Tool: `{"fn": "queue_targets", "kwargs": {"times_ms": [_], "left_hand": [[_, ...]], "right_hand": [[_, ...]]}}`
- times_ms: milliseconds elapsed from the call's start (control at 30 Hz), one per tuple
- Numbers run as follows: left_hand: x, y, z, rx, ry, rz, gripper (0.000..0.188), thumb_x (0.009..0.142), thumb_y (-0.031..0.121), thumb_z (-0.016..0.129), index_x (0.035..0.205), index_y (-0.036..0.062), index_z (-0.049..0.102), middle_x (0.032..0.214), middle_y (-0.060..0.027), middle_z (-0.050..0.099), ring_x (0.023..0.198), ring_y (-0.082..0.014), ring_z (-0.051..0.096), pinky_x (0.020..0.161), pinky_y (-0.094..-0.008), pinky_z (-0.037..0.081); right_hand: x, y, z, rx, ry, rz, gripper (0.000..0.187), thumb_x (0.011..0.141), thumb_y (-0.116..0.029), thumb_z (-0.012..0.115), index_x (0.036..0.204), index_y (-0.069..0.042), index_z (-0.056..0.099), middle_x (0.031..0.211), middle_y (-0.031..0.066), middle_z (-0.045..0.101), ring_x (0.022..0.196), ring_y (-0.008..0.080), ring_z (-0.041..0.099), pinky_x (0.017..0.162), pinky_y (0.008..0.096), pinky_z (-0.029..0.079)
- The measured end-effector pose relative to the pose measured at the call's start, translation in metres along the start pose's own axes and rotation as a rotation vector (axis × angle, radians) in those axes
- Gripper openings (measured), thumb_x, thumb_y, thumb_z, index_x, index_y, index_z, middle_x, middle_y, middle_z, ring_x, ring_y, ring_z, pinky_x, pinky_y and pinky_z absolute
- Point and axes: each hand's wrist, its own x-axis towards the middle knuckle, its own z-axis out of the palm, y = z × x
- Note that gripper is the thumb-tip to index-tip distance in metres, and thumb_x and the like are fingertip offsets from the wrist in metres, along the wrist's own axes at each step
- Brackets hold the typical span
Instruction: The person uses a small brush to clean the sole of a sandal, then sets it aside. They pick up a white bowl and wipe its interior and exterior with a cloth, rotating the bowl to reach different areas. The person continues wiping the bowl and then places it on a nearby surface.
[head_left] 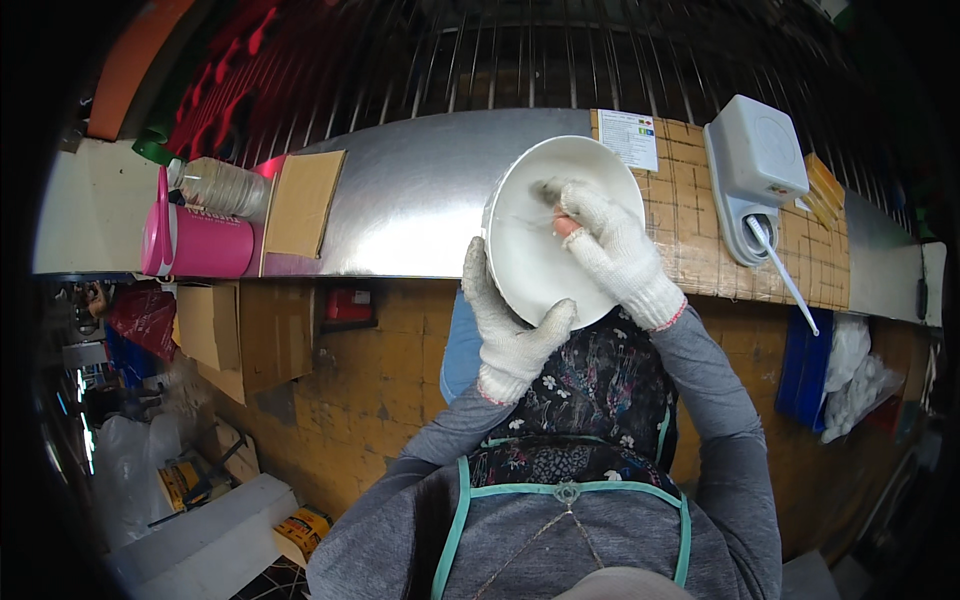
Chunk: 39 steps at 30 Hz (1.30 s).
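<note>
A deep white bowl (pixel 530 265) is tilted toward me over the near edge of the metal work surface. My left hand (pixel 515 345), in a white knit glove, grips its lower left side, with the thumb on the near rim and the fingers around the outer wall. Inside the bowl is my gloved right hand (pixel 618 245), its fingers bent together and a bare fingertip showing through the glove. A greyish blur at those fingertips touches the inner wall; what it is cannot be made out.
Metal work surface (pixel 410 200) spans the front. At left stand a pink jug (pixel 210 243), a clear plastic bottle (pixel 225 188) and a cardboard piece (pixel 305 205). At right are a printed sheet (pixel 627 140), a white boxy device (pixel 765 150) and a thin white stick (pixel 785 275). Cardboard boxes (pixel 275 335) sit below left.
</note>
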Motion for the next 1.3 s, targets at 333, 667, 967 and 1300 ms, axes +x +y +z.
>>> {"fn": "queue_targets", "kwargs": {"times_ms": [333,667,967,1300], "left_hand": [[0.004,-0.002,-0.005,0.046,-0.093,0.083,0.112,0.073,0.003,0.076,0.156,0.0053,0.001,0.149,-0.0219,0.027,0.138,-0.0311,0.039,0.112,-0.0450,0.042],[0.009,0.002,0.003,0.000,-0.002,0.024,0.110,0.068,0.004,0.074,0.156,0.0054,0.008,0.146,-0.0181,0.033,0.132,-0.0288,0.044,0.108,-0.0426,0.045],[0.007,-0.003,-0.001,0.012,-0.078,0.030,0.114,0.073,0.006,0.080,0.157,0.0035,0.003,0.152,-0.0217,0.027,0.140,-0.0315,0.038,0.113,-0.0444,0.041],[0.010,-0.007,-0.010,-0.147,-0.129,-0.019,0.119,0.072,0.011,0.085,0.158,0.0082,0.002,0.155,-0.0194,0.023,0.142,-0.0317,0.034,0.115,-0.0461,0.038]], "right_hand": [[0.011,-0.024,-0.025,0.078,-0.178,0.357,0.029,0.093,-0.016,0.062,0.118,-0.003,0.055,0.086,0.0052,0.062,0.083,0.0142,0.062,0.076,0.0299,0.052],[0.007,-0.014,-0.009,-0.768,-0.165,-0.194,0.040,0.082,-0.011,0.069,0.121,-0.011,0.059,0.105,0.0097,0.065,0.094,0.0276,0.065,0.085,0.0380,0.050],[0.003,-0.015,0.002,1.014,-0.062,0.302,0.020,0.098,-0.020,0.059,0.107,-0.003,0.060,0.094,0.0014,0.060,0.086,0.0084,0.055,0.076,0.0252,0.047],[0.017,-0.021,0.020,-0.316,0.121,-0.001,0.024,0.083,-0.013,0.068,0.104,-0.002,0.066,0.098,0.0165,0.065,0.092,0.0301,0.066,0.082,0.0395,0.054]]}}
